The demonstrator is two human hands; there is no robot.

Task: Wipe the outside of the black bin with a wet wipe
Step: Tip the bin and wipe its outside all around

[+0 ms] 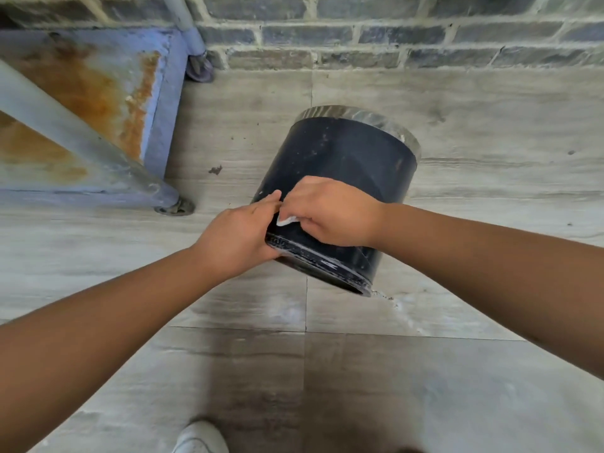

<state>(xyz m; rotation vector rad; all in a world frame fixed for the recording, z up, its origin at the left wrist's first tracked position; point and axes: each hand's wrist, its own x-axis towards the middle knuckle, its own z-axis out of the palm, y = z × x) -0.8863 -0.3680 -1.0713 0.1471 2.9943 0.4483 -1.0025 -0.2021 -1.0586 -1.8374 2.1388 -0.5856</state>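
The black bin (pixel 343 158) is round and tilted over on the tiled floor, its grey dusty bottom turned toward the brick wall and its rim toward me. My left hand (pixel 235 237) grips the bin at its rim on the left side and holds it off the floor. My right hand (pixel 330 214) presses a white wet wipe (pixel 287 220) against the bin's side wall near the rim; only a small corner of the wipe shows under the fingers. Pale specks dot the bin's dark wall.
A rusty blue metal cart (pixel 98 103) on castors (pixel 175 206) stands to the left, close to the bin. A grey brick wall (pixel 392 34) runs along the back. The floor is grey wood-look tile (pixel 490 371) with crumbs of dirt. A white shoe (pixel 201 438) shows at the bottom edge.
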